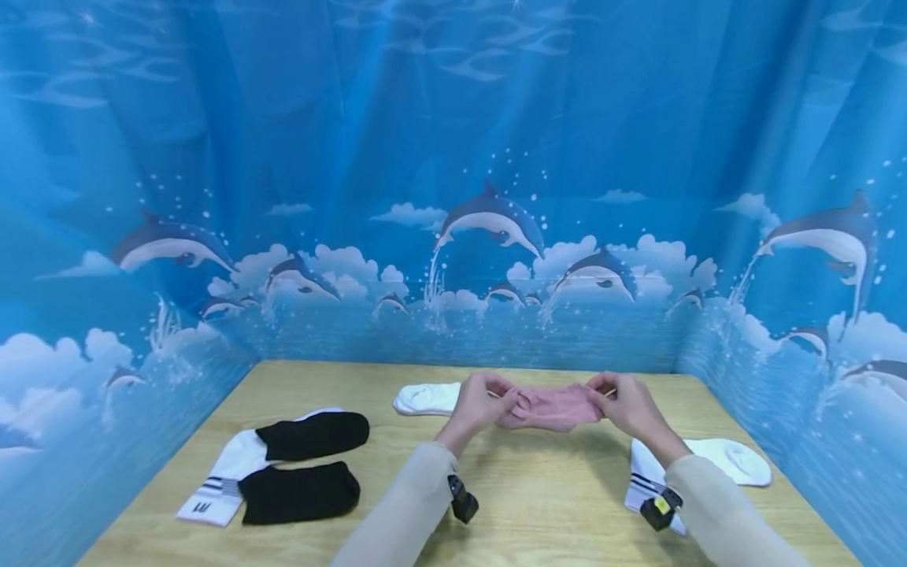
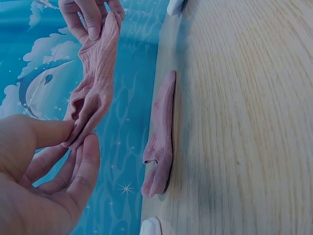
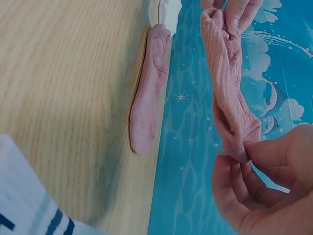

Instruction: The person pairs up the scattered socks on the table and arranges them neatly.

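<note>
A pink ribbed sock (image 1: 556,406) is stretched sideways between both hands, raised above the table. My left hand (image 1: 482,404) pinches one end, where the left wrist view shows a fold or opening in the pink sock (image 2: 98,83). At the other end, my right hand (image 1: 629,403) pinches the fabric between thumb and fingers. Behind the held one, a second pink sock (image 2: 160,142) lies flat on the table; it also shows in the right wrist view as a pink sock (image 3: 149,93). The head view mostly hides it.
Two black socks (image 1: 301,494) lie at the left, one over a white striped sock (image 1: 230,472). A white sock (image 1: 425,398) rests at the back. Another white striped sock (image 1: 730,461) lies under my right forearm. Dolphin-print curtains (image 1: 453,157) border the wooden table (image 1: 546,504).
</note>
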`<move>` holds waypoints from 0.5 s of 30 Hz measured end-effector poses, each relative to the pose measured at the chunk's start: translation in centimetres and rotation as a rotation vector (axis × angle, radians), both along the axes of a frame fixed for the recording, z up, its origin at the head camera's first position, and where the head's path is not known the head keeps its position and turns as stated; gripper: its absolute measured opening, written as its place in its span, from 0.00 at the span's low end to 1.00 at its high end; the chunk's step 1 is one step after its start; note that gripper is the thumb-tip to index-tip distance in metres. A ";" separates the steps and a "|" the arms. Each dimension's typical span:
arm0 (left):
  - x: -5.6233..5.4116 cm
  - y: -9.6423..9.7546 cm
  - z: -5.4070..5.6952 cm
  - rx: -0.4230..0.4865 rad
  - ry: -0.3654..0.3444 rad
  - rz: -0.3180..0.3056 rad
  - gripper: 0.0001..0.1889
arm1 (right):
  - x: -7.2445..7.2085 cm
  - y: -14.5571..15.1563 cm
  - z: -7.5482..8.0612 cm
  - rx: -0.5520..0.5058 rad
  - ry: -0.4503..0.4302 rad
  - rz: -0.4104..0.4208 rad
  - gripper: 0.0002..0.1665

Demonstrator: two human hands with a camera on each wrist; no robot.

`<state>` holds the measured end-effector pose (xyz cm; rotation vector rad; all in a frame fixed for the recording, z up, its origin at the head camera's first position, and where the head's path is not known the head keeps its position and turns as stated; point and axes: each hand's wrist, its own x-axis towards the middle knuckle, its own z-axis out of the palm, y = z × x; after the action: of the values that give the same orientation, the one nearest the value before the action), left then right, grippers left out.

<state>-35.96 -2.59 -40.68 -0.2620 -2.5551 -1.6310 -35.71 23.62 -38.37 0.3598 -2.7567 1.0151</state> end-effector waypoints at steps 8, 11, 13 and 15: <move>0.0 0.2 0.1 -0.010 -0.008 -0.003 0.06 | 0.1 0.1 0.0 -0.002 0.011 -0.020 0.09; -0.1 0.3 0.2 -0.007 -0.029 0.003 0.06 | 0.0 0.1 0.0 -0.005 0.016 -0.019 0.09; -0.2 0.3 0.2 -0.007 -0.033 0.007 0.07 | 0.0 0.1 0.0 -0.008 0.016 -0.025 0.09; -0.2 0.3 0.3 -0.017 -0.028 0.011 0.07 | 0.0 0.1 0.0 -0.009 0.019 -0.028 0.09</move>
<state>-36.16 -2.24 -40.36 -0.2278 -2.5869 -1.6218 -35.72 23.70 -38.36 0.3270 -2.7315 1.0112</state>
